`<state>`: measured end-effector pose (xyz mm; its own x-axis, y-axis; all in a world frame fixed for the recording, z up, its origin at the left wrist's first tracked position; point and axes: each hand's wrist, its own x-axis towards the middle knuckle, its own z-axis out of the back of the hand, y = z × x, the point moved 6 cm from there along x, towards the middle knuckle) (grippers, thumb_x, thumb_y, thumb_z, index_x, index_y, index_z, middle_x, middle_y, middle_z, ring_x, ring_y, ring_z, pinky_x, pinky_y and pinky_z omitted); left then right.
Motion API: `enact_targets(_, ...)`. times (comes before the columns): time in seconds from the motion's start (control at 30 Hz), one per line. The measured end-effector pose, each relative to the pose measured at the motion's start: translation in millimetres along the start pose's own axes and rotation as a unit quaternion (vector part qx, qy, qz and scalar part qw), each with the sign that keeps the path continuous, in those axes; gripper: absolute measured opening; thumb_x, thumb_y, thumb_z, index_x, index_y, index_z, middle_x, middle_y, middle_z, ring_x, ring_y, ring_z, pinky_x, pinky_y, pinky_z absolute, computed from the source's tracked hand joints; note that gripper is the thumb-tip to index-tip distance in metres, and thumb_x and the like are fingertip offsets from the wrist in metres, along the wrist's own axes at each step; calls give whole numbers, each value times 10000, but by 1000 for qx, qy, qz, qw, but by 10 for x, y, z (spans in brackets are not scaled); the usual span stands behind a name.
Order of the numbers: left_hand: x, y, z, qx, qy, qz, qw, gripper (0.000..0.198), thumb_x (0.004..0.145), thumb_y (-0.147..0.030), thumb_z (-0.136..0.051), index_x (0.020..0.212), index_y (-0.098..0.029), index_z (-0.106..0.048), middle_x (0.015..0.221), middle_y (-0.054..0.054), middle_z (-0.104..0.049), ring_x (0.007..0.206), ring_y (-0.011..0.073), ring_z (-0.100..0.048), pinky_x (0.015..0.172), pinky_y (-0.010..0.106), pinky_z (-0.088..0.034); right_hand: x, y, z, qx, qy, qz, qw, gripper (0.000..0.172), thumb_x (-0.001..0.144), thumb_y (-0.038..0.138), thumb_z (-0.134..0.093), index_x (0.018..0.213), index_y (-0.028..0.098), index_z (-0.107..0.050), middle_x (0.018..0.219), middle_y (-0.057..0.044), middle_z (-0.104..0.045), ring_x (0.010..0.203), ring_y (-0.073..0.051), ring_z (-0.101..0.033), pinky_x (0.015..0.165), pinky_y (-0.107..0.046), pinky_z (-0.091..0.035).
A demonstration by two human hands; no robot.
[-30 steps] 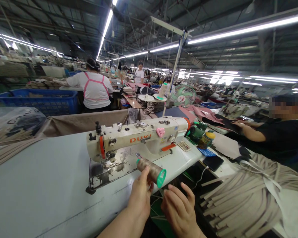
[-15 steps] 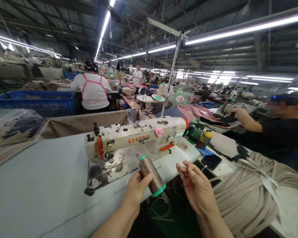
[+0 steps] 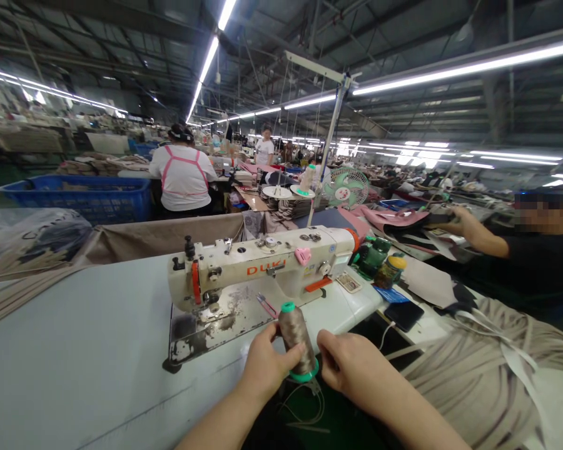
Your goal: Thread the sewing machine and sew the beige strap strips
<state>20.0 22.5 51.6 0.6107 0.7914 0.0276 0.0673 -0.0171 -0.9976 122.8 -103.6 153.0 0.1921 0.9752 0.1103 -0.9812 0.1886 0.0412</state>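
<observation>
Wrapped around a spool of brown-grey thread with green ends is my left hand, its thumb lying across the front. The spool is tilted, its top leaning left, above the front edge of the table. Just to its right, my right hand has its fingers curled in, close to the spool's lower end. Whatever those fingers pinch is hidden or too fine to see. Behind the spool stands a white sewing machine, and thread snips with pink handles lie on its bed.
A phone with a white cable, a yellow-lidded jar and bundled beige strips lie to the right. A thread stand rises behind the machine. One co-worker sits at right, another ahead, beside a blue crate.
My right hand has moved left and down to the spool, its fingers curling in. The left hand has turned the spool more upright. The view has shifted slightly.
</observation>
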Motion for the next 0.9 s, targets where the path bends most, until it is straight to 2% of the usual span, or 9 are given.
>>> enact_targets(0.13, -21, -42, -70, -1, 21, -4, 1000, 382, 651, -285, -866, 1006, -177, -776, 1017, 128, -782, 973, 345, -710, 995, 458, -507, 79, -48, 25, 103, -9, -83, 991, 93, 959, 244, -523, 1035, 220, -571, 669, 25, -664, 611, -176, -639, 572, -262, -349)
enact_targets(0.27, -40, -80, -204, 30, 72, -12, 997, 439, 660, -291, -841, 1072, -164, -756, 1053, 110, -782, 1017, 337, -711, 978, 421, -532, 197, -96, 67, 167, 24, -163, 972, 538, 900, 516, -655, 1328, 202, -569, 799, -33, -730, 757, -240, -702, 656, -294, -433)
enact_targets(0.33, -34, -97, -269, 49, 81, -14, 995, 498, 619, -244, -835, 1100, -153, -743, 1077, 100, -780, 1043, 334, -708, 983, 401, -536, 273, -55, 129, 167, 40, -157, 973, 550, 820, 493, -739, 1293, 234, -625, 883, -55, -762, 851, -276, -721, 717, -322, -447)
enact_targets(0.47, 23, -175, -367, 29, 75, -36, 996, 577, 580, -182, -816, 1146, -141, -713, 1152, 114, -769, 1114, 341, -696, 1049, 397, -516, 404, 70, 334, 130, 46, -128, 982, 326, 744, 358, -759, 1054, 267, -708, 983, -55, -790, 957, -311, -733, 782, -351, -463)
enact_targets(0.6, 150, -221, -420, -37, 96, -66, 993, 753, 624, -224, -840, 1338, -176, -607, 1359, 136, -682, 1280, 349, -625, 1150, 425, -453, 524, 133, 569, 48, 26, -105, 993, 380, 750, 355, -756, 1114, 258, -709, 1012, -75, -801, 989, -344, -750, 801, -372, -501)
enact_targets(0.67, 226, -187, -400, -45, 117, -94, 988, 922, 602, -246, -863, 1450, -197, -507, 1474, 146, -593, 1392, 360, -532, 1201, 464, -398, 621, 110, 738, -22, -19, -82, 996, 434, 775, 371, -754, 1185, 241, -694, 991, -92, -806, 926, -345, -766, 736, -364, -508)
enact_targets(0.73, 280, -113, -311, -12, 119, -129, 985, 1007, 559, -308, -900, 1469, -199, -483, 1542, 168, -513, 1462, 380, -444, 1221, 497, -363, 752, 56, 980, -97, -102, -50, 989, 500, 804, 407, -752, 1261, 225, -666, 968, -102, -808, 847, -333, -772, 659, -351, -491)
enact_targets(0.8, 273, -39, -138, 52, 89, -167, 981, 910, 588, -435, -903, 1396, -199, -558, 1542, 186, -500, 1464, 383, -441, 1210, 492, -375, 914, -25, 1273, -153, -192, -23, 969, 514, 818, 447, -754, 1270, 222, -662, 935, -97, -808, 791, -314, -766, 608, -338, -460)
enact_targets(0.9, 91, -20, 244, 167, 1, -222, 961, 588, 755, -540, -784, 1248, -243, -663, 1428, 153, -612, 1346, 336, -582, 1135, 435, -475, 1244, -215, 1734, -173, -285, -24, 943, 484, 811, 496, -762, 1216, 241, -688, 896, -77, -807, 761, -298, -748, 589, -326, -420)
